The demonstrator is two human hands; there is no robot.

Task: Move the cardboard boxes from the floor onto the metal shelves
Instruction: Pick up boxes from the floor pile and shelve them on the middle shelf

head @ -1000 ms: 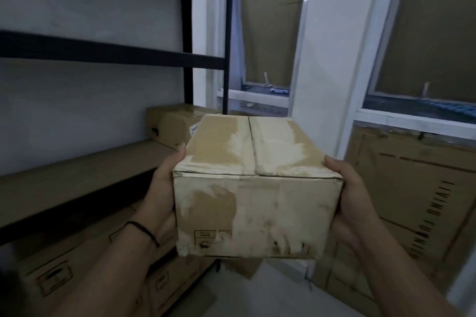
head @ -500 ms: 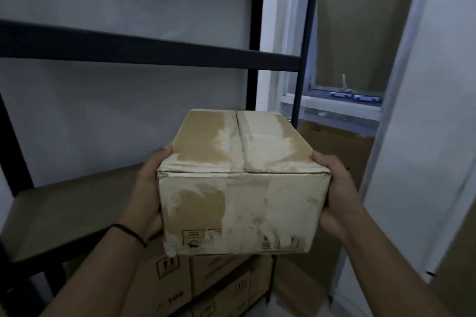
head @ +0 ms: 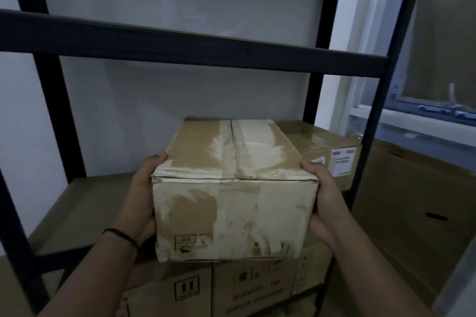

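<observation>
Worn cardboard box (head: pixel 233 188) held at the metal shelf (head: pixel 180 44).
Head view: left hand (head: pixel 140 195) and right hand (head: pixel 325 201) each keep a grip on one side of the box — it hangs above the shelf board (head: pixel 85 208), beside a labelled box (head: pixel 327 154).

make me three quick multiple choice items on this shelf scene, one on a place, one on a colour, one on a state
1. Where is the labelled box?
A. right end of the middle shelf
B. on the top shelf
C. on the windowsill

2. What colour is the shelf frame?
A. white
B. black
C. red

3. How is the held box supported?
A. one hand underneath
B. a hand on each side
C. lying on the floor

Answers:
1 A, it sits beside the right front post on the middle shelf.
2 B, posts and beams are black.
3 B, the left hand and right hand grip opposite sides.
</observation>
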